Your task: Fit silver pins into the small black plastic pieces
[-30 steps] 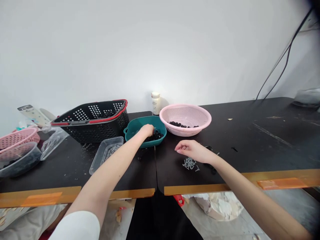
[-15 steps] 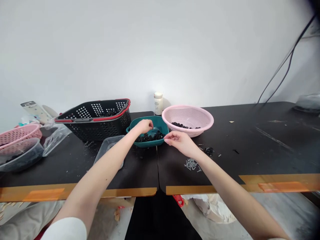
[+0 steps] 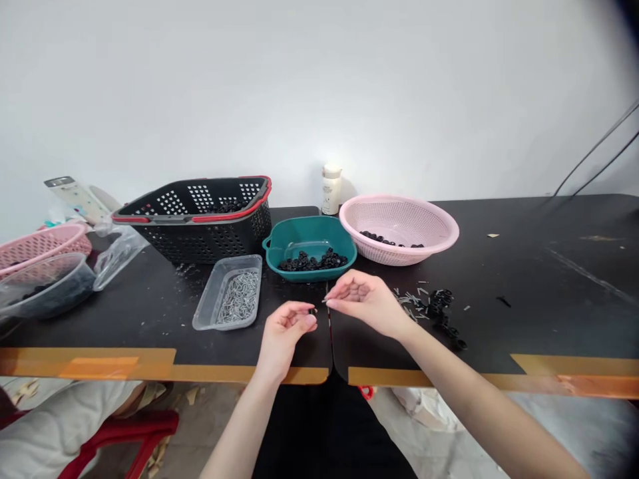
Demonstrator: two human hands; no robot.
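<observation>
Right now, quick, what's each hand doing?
Left hand: closed, pinching a small black piece.
Right hand: closed, apparently pinching a thin metal pin.

The person's forearms (image 3: pixel 474 392) were bare and slender, and the left hand (image 3: pixel 283 336) and right hand (image 3: pixel 363 303) wore no gloves, with short, neat fingernails. Below them showed what seemed a dark garment (image 3: pixel 324 432), though shadow made that hard to judge.
</observation>
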